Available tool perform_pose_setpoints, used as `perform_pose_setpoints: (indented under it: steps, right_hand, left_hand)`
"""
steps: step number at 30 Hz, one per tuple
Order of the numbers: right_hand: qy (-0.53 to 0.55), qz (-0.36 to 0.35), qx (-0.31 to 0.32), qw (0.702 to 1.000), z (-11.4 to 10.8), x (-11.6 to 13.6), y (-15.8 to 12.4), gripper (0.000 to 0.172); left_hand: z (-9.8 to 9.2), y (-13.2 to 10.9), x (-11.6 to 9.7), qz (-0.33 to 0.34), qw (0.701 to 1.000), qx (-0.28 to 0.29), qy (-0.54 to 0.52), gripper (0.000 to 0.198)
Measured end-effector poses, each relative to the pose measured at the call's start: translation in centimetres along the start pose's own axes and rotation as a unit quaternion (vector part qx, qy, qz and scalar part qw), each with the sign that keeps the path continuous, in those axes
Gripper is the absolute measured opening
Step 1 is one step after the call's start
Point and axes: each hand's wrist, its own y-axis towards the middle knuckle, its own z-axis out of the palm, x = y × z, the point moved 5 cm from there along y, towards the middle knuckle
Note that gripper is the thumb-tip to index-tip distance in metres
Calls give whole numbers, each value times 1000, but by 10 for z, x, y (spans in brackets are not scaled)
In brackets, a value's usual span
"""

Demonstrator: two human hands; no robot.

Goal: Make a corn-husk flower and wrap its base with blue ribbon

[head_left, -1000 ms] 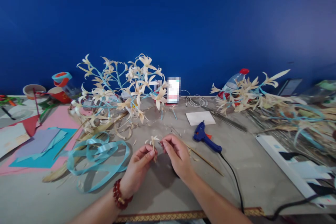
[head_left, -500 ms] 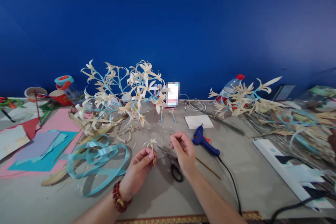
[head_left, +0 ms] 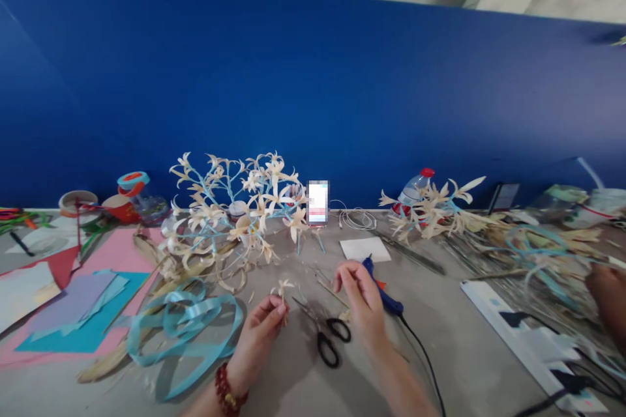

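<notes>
My left hand (head_left: 261,329), with a beaded bracelet at the wrist, pinches a small cream-coloured husk flower (head_left: 283,288) by its base, petals up. To the right, my right hand (head_left: 360,296) is held over the table with thumb and fingertips together; whether anything is between them I cannot make out. Black-handled scissors (head_left: 328,348) lie partly open between the hands. A blue hot glue gun (head_left: 388,300) rests just beyond my right hand and is partly hidden by it. A thin stick (head_left: 333,294) lies near my right fingertips.
Branches of cream flowers on blue stems (head_left: 264,202) stand behind. Loose blue ribbon (head_left: 183,332) and coloured paper (head_left: 73,313) lie left. A white power strip (head_left: 508,332) with cords is on the right, with another person's hand (head_left: 606,300) at the edge.
My view has tilted up, showing the top of the blue wall. My right hand has moved right, uncovering more of the scissors. The left still holds the flower. Another person's hand shows more.
</notes>
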Motion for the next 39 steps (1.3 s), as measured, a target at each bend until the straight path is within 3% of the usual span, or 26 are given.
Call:
perform_pose_setpoints:
  steps: [3, 6, 9, 12, 15, 19, 22, 24, 27, 28, 30, 33, 35, 39]
  right_hand:
    - [-37, 6, -28, 999, -29, 8, -4, 24]
    - [-36, 53, -50, 997, -55, -5, -18, 40]
    - [-84, 104, -92, 987, -78, -22, -36, 45]
    - [-160, 81, -140, 974, -99, -23, -44, 46]
    - [-216, 58, -134, 965, -110, -20, -44, 40]
    - [-244, 81, -47, 965, -96, -25, -46, 39]
    - [-255, 86, 2, 963, -70, -27, -55, 47]
    - [-281, 60, 68, 955, -48, -24, -59, 49]
    - [-330, 13, 177, 927, -30, -20, -60, 16]
    - [-342, -2, 192, 920, -31, -19, -58, 17]
    - [-375, -26, 175, 910, -46, -20, -50, 34]
    - [-469, -25, 89, 879, -86, -33, -33, 28]
    - [-522, 4, 60, 851, -110, -48, -24, 36]
    - [-464, 71, 70, 880, -133, -68, -16, 32]
  left_hand:
    - [0, 0, 1, -9, 1000, 1, 5, 24]
    - [0, 0, 1, -7, 1000, 4, 14, 24]
    - [1, -1, 2, -8, 1000, 0, 19, 26]
    - [2, -1, 3, -8, 999, 3, 33, 26]
    - [2, -2, 3, -3, 999, 1, 52, 27]
    - [0, -2, 4, -8, 998, -2, 60, 26]
    - [1, -3, 5, -10, 998, 5, 62, 26]
    - [1, -4, 4, -6, 998, 8, 66, 26]
    - [1, -5, 2, 1, 998, 5, 70, 27]
    - [1, -5, 1, 3, 998, 4, 69, 27]
    - [0, -4, 1, 6, 998, 5, 64, 27]
    - [-1, -3, 2, 10, 998, 10, 61, 26]
    - [-2, -3, 3, 14, 998, 11, 64, 25]
    - [-2, -1, 4, 8, 998, 3, 63, 26]
